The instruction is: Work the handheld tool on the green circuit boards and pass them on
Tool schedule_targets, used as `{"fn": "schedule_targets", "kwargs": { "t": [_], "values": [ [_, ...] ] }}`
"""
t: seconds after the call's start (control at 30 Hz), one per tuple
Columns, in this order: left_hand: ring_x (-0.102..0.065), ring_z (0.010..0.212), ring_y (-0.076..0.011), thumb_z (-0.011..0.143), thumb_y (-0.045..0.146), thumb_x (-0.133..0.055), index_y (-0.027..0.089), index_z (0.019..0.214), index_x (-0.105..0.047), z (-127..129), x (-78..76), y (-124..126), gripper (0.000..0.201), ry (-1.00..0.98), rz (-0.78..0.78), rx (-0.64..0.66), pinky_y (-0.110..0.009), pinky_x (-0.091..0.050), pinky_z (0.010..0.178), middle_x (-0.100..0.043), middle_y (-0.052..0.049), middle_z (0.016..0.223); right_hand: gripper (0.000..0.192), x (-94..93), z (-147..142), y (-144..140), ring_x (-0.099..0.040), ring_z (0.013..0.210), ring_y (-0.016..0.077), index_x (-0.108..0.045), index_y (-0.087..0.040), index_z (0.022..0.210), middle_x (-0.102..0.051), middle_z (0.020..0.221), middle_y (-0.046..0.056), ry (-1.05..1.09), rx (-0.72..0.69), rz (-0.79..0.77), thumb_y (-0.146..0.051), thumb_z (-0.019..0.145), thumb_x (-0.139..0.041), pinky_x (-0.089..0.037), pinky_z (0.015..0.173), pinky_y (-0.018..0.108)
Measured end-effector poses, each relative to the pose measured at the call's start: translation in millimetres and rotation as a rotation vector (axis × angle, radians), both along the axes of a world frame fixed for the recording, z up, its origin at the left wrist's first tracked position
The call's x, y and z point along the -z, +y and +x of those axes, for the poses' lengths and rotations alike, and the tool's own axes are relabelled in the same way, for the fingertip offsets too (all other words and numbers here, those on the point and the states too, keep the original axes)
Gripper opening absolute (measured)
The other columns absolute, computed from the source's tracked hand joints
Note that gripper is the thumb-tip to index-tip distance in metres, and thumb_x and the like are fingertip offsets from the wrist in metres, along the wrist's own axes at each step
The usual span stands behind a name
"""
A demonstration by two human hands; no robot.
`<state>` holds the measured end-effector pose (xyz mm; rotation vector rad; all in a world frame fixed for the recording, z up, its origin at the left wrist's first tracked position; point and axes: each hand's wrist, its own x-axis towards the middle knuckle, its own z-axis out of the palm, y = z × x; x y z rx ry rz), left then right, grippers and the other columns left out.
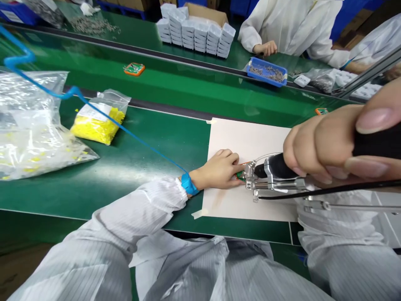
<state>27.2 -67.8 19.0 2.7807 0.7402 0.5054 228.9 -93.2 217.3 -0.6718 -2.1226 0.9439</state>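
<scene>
My right hand (332, 138) is wrapped round the black grip of a power screwdriver (282, 171) with a metal nose and a thin clear hose. The nose comes down over a small green circuit board with an orange edge (239, 175). Fingers of my left hand (223, 169) hold that board against a pale sheet (232, 138) taped to the bench. Most of the board is hidden by the fingers and the tool, so I cannot tell whether the tip touches it. A blue wrist strap (189, 184) with a coiled cord sits on my left wrist.
Left lie a bag of yellow parts (103, 121) and a larger clear bag (34, 133). On the green conveyor (194, 83) rests an orange-edged board (134, 69). Beyond it stand stacked white trays (194, 31), a blue bin of small parts (267, 72) and co-workers in white (291, 25).
</scene>
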Motion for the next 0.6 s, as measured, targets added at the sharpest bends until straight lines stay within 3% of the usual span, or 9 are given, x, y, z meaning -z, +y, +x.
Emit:
{"fn": "schedule_targets", "kwargs": {
  "t": [0.07, 0.23, 0.43, 0.5, 0.6],
  "values": [
    [-0.050, 0.098, -0.0278, 0.097, 0.060, -0.058, 0.022, 0.119, -0.073, 0, 0.1, 1, 0.047, 0.000, -0.007, -0.003, -0.042, -0.041, 0.093, -0.061, -0.009, 0.103, 0.062, -4.9, -12, 1, -0.052, 0.046, -0.0033, -0.018, -0.015, 0.080, -0.041, 0.052, -0.013, 0.084, -0.139, -0.171, -0.062, 0.099, -0.056, -0.049, 0.057, 0.023],
    [-0.051, 0.098, -0.0280, 0.095, 0.059, -0.061, 0.022, 0.123, -0.072, 1, 0.0, 1, 0.047, -0.001, -0.031, -0.007, -0.042, -0.041, 0.093, -0.061, -0.009, 0.103, 0.043, -5.7, -14, 8, -0.055, 0.047, 0.0014, -0.034, -0.019, 0.083, -0.047, 0.054, -0.010, 0.176, -0.143, -0.195, -0.030, 0.094, -0.074, -0.049, 0.053, 0.025],
    [-0.051, 0.099, -0.0281, 0.096, 0.062, -0.060, 0.022, 0.119, -0.074, 1, -0.1, 2, 0.049, 0.007, -0.037, -0.004, -0.043, -0.041, 0.093, -0.062, -0.010, 0.104, 0.066, 2.4, -22, 7, -0.054, 0.047, -0.0019, -0.027, -0.016, 0.079, -0.045, 0.052, -0.012, 0.204, -0.096, -0.220, -0.068, 0.087, -0.067, -0.041, 0.054, 0.023],
    [-0.051, 0.099, -0.0285, 0.095, 0.062, -0.060, 0.021, 0.118, -0.074, 1, -0.3, 2, 0.048, 0.007, -0.035, -0.006, -0.043, -0.041, 0.093, -0.063, -0.010, 0.104, 0.063, 6.7, -26, 7, -0.052, 0.044, -0.0008, -0.029, -0.017, 0.079, -0.044, 0.050, -0.011, 0.292, -0.093, -0.246, -0.061, 0.087, -0.072, -0.041, 0.051, 0.022],
    [-0.052, 0.099, -0.0287, 0.095, 0.060, -0.060, 0.020, 0.114, -0.075, 2, -0.3, 1, 0.047, -0.003, -0.038, -0.011, -0.043, -0.042, 0.093, -0.062, -0.010, 0.103, 0.050, 12.6, -31, 7, -0.051, 0.042, 0.0007, -0.032, -0.017, 0.078, -0.045, 0.050, -0.010, 0.351, -0.139, -0.269, -0.034, 0.089, -0.078, -0.045, 0.048, 0.021]
  ]
}}
